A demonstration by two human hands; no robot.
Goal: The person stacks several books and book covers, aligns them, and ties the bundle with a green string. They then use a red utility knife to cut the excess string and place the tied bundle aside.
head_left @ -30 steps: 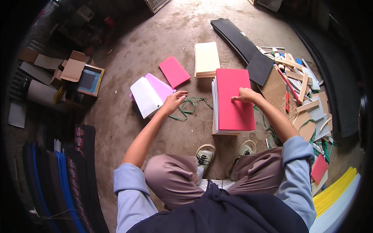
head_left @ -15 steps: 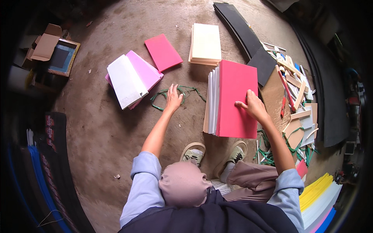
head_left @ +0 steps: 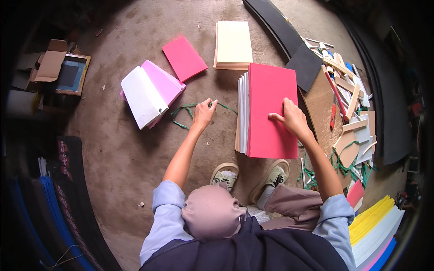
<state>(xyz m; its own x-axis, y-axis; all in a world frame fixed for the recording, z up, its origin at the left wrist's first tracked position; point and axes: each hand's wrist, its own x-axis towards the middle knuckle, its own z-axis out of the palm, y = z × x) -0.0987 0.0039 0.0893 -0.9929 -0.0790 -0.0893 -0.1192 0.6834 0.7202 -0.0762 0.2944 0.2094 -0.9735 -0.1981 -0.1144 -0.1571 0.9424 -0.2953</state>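
Note:
My left hand is closed in a pinch on a thin green string. The string lies in a loose loop on the floor and runs right to the side of a tall stack of sheets. White and tan layers show along the stack's left side, under a red top sheet. My right hand rests on this red sheet with thumb and forefinger apart. A small dark bit shows by its fingertips, too small to make out.
Left of the string lie white sheets over pink ones. Beyond are a red stack and a cream stack. Offcuts and tangled green string lie at right, near long black sheets. My shoes are close to the stack.
My left hand has gone from spread fingers to a pinch on the green string, and shifted slightly right against the floor. The right hand stays on the red sheet. The whole view has shifted slightly.

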